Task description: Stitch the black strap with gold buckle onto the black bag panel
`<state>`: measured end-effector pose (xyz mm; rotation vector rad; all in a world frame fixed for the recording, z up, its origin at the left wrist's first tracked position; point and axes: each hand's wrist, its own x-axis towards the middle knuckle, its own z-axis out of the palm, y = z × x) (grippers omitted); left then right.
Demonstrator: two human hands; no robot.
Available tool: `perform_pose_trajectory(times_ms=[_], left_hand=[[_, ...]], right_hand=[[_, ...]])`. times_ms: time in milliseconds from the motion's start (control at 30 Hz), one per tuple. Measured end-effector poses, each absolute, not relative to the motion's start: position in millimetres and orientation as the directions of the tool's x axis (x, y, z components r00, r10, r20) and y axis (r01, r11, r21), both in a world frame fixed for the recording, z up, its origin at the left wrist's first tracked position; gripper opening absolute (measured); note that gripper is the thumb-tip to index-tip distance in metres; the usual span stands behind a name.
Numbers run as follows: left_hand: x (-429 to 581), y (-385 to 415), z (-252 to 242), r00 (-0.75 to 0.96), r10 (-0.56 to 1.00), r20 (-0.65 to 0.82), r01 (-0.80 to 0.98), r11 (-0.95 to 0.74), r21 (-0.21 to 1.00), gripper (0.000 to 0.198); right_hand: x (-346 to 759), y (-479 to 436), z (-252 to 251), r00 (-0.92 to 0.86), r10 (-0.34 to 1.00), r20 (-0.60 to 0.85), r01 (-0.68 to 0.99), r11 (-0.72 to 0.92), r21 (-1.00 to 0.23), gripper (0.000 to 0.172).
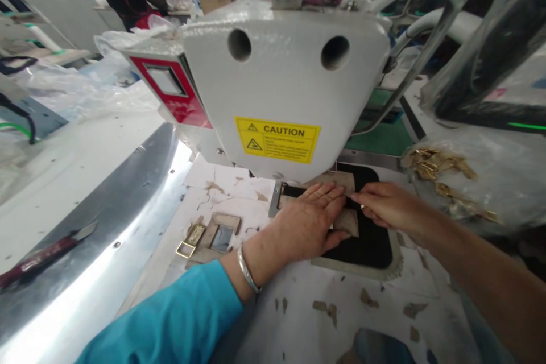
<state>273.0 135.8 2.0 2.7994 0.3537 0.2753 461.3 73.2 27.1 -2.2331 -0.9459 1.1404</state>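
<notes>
My left hand (298, 224) lies flat, fingers stretched out, over a beige piece (347, 223) on a black rounded panel (377, 247) with a pale border. My right hand (386, 207) is closed in a pinch by the beige piece's right edge, beside the left fingertips. What it pinches is too small to make out. Left of my left hand, a beige frame-shaped piece (226, 224) lies with a gold-coloured metal buckle (187, 244) against it. A grey metal bracket (275, 200) stands at the panel's left end.
A grey machine head (285, 85) with a yellow caution label hangs just beyond my hands. A red-handled knife (46, 259) lies on the metal surface at left. Gold metal parts (439, 165) sit in clear plastic at right. Beige scraps (326, 308) litter the white table covering.
</notes>
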Motion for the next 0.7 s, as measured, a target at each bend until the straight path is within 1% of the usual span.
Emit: perform_pose_trajectory(times_ms=[67, 167, 233, 333, 367, 433, 533, 600, 633, 667, 700], left_hand=[[273.0, 137.1, 0.5, 0.949, 0.270, 0.163, 0.204, -0.920, 0.336, 0.066], [272.8, 139.1, -0.8, 0.947, 0.267, 0.181, 0.190, -0.916, 0.355, 0.065], [272.8, 140.0, -0.4, 0.947, 0.265, 0.181, 0.185, -0.912, 0.365, 0.066], [272.7, 140.6, 1.2, 0.951, 0.259, 0.170, 0.184, -0.914, 0.361, 0.066], [272.6, 140.9, 1.6, 0.952, 0.258, 0.167, 0.186, -0.916, 0.357, 0.066], [272.3, 142.0, 2.2, 0.953, 0.256, 0.161, 0.186, -0.917, 0.354, 0.065], [271.8, 145.5, 2.2, 0.953, 0.257, 0.164, 0.180, -0.909, 0.377, 0.067], [271.6, 148.3, 2.0, 0.954, 0.250, 0.169, 0.166, -0.903, 0.397, 0.068], [271.5, 149.4, 2.0, 0.955, 0.244, 0.171, 0.157, -0.900, 0.405, 0.068], [271.4, 150.3, 2.3, 0.957, 0.237, 0.170, 0.149, -0.899, 0.412, 0.067], [271.4, 150.9, 2.6, 0.958, 0.232, 0.168, 0.143, -0.897, 0.419, 0.067]], right_hand=[[467.6, 73.3, 22.1, 0.393, 0.791, -0.469, 0.486, -0.612, -0.624, 0.027], [471.2, 73.8, 21.5, 0.357, 0.827, -0.435, 0.654, -0.553, -0.516, 0.032], [468.5, 74.8, 24.1, 0.360, 0.816, -0.452, 0.686, -0.560, -0.465, 0.033], [463.1, 75.5, 28.0, 0.364, 0.787, -0.499, 0.659, -0.596, -0.459, 0.033], [462.2, 74.9, 29.0, 0.370, 0.793, -0.484, 0.675, -0.587, -0.447, 0.033], [460.9, 72.7, 31.6, 0.367, 0.849, -0.380, 0.766, -0.508, -0.393, 0.031], [456.9, 69.3, 38.3, 0.327, 0.926, -0.186, 0.895, -0.367, -0.255, 0.025], [453.0, 69.0, 43.4, 0.336, 0.932, -0.134, 0.910, -0.358, -0.208, 0.024], [451.6, 69.3, 45.5, 0.355, 0.926, -0.132, 0.900, -0.376, -0.220, 0.025], [451.0, 69.8, 47.0, 0.374, 0.914, -0.154, 0.873, -0.404, -0.273, 0.025], [451.3, 70.2, 47.8, 0.391, 0.899, -0.199, 0.821, -0.438, -0.367, 0.025]])
